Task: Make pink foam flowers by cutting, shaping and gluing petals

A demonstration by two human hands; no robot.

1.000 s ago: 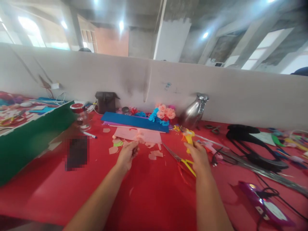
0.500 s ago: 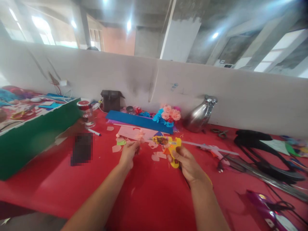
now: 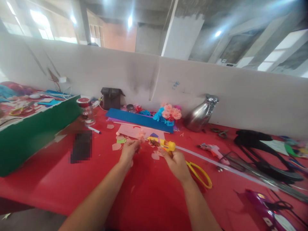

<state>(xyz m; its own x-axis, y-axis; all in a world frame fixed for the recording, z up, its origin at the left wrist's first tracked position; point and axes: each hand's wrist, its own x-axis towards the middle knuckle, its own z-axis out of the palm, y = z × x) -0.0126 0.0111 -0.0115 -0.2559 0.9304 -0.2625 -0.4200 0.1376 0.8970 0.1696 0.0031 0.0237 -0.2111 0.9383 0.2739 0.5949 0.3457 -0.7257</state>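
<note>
My right hand point(image 3: 176, 163) is wrapped round a yellow glue gun point(image 3: 166, 144), with a long glue stick trailing out of its back to the right. The gun's nozzle points left, close to a small pale pink paper flower point(image 3: 141, 134). My left hand point(image 3: 130, 150) pinches that flower from below, its fingers pressed together. Pink petal cut-outs point(image 3: 116, 146) and a green scrap point(image 3: 121, 140) lie just left of and behind the left hand. Yellow-handled scissors point(image 3: 201, 176) rest on the table by my right wrist; their blades are hidden by the hand.
Behind the hands lie pink paper point(image 3: 127, 129) and blue sheets point(image 3: 139, 120), with finished pink and blue flowers point(image 3: 171, 113). A steel jug point(image 3: 201, 115) stands at the back. Left are a glass jar point(image 3: 88, 112) and green board point(image 3: 36, 141); right, a pink glue gun point(image 3: 214, 150) and purple power strip point(image 3: 262, 205).
My right hand has brought the yellow glue gun leftward from beside the scissors and turned its nozzle to the flower. The left hand keeps its pinch. The view has shifted slightly.
</note>
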